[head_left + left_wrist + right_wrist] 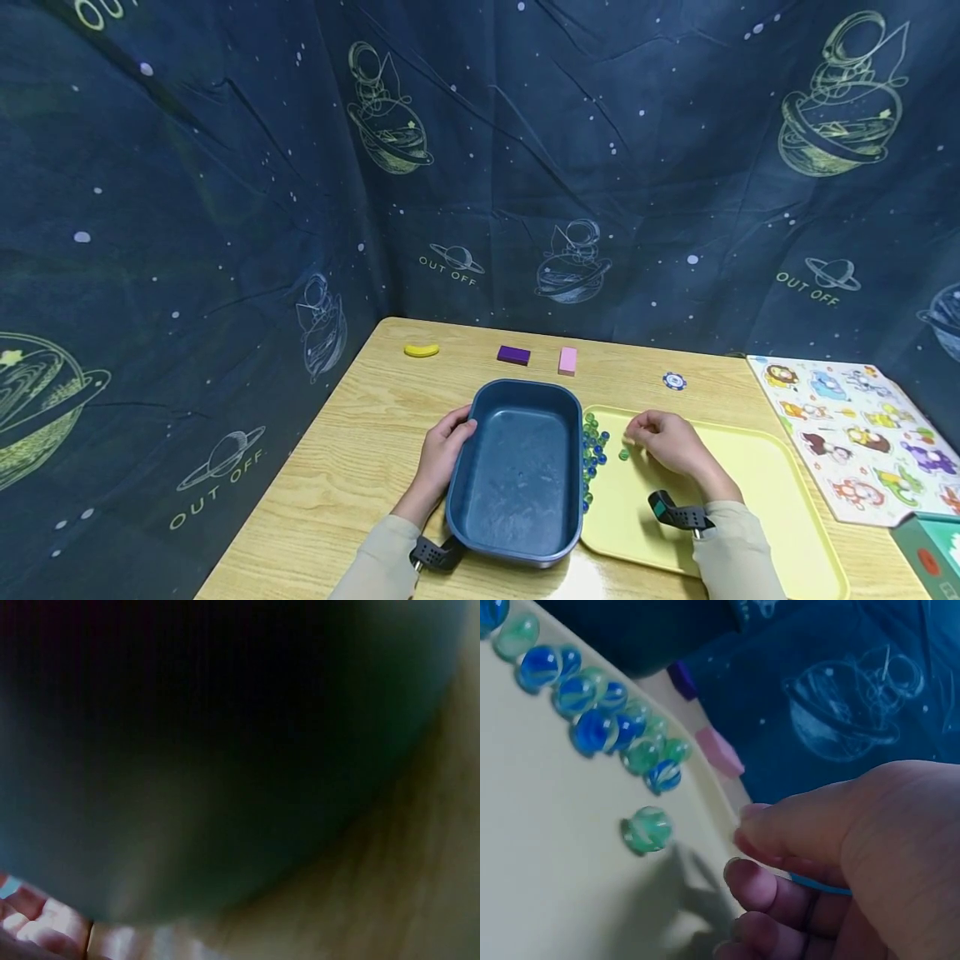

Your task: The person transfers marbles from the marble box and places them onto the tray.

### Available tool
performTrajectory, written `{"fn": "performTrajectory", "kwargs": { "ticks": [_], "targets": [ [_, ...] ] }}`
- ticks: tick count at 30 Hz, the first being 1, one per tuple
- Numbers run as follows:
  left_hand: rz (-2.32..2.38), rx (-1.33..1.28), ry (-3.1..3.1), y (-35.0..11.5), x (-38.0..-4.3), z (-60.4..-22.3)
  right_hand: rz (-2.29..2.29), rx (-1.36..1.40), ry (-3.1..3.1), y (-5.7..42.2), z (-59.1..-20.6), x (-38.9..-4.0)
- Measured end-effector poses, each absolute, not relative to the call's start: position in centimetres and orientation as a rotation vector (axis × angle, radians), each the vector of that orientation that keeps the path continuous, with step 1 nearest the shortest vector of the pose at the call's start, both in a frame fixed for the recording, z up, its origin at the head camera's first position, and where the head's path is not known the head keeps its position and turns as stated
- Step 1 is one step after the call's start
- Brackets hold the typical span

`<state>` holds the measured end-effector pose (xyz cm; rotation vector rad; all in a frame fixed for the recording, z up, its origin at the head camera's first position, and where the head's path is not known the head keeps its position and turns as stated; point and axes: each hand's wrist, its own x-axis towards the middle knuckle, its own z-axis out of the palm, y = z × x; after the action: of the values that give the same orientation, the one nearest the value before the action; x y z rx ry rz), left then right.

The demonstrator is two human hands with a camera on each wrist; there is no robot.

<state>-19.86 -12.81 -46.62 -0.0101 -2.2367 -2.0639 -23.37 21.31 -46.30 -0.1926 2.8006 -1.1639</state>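
A deep dark-blue plastic bin stands at the tray's left side, with nothing visible inside. At its left rim my left hand grips the wall; in the left wrist view the bin's blurred dark side fills most of the picture. Green and blue glass marbles cluster along the left edge of the pale yellow tray. One green marble lies apart from them. Just right of it hovers my right hand, fingers loosely bent, no object visible between thumb and fingertips.
Along the table's back lie a yellow toy banana, a purple block, a pink block and a blue-and-white poker chip. An animal picture board and a green box sit at the right. Dark printed cloth hangs behind.
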Motion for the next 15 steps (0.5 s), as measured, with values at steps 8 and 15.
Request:
{"fn": "performTrajectory", "kwargs": {
  "ticks": [8,15],
  "targets": [
    [-2.073,-0.027,-2.229,-12.8,-19.9,-46.5,-1.159,-0.267,2.942,20.1,-43.6,-22.8],
    [-2.085,-0.011,-2.201,-13.0,-20.4,-47.7,-1.256,-0.391,2.971,17.7,-41.3,-21.6]
  ]
}}
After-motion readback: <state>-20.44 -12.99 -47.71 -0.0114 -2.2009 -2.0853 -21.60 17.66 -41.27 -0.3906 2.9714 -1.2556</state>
